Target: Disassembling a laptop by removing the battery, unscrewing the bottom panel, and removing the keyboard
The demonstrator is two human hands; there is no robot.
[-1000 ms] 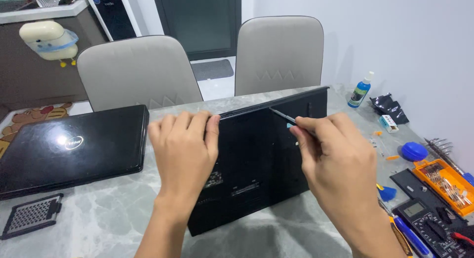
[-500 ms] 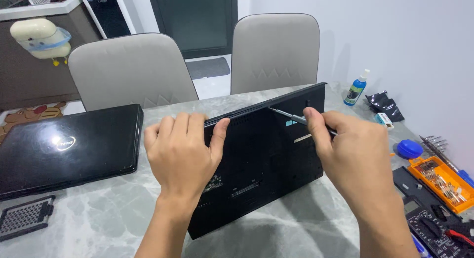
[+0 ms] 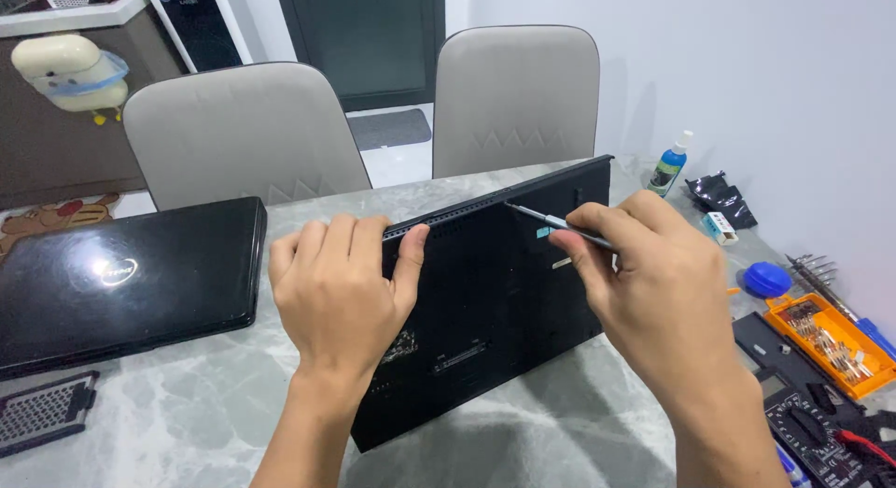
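Note:
A black laptop [image 3: 495,311] stands tilted on its edge on the grey marble table [image 3: 168,395], its underside facing me. My left hand [image 3: 341,297] grips the laptop's upper left edge, fingers curled over the top. My right hand [image 3: 653,283] pinches a thin metal screwdriver [image 3: 551,220] whose tip touches the upper edge of the underside, near its middle.
A second closed black laptop [image 3: 126,278] lies at the left, with a small vent grille [image 3: 42,413] in front of it. At the right are an orange screw-bit case [image 3: 826,334], a blue round lid [image 3: 767,279], a multimeter [image 3: 812,423] and a small bottle [image 3: 667,168]. Two grey chairs [image 3: 243,133] stand behind the table.
My right hand has shifted slightly up and left along the laptop's top edge with the screwdriver. The left hand keeps its grip, and the view has moved a little closer.

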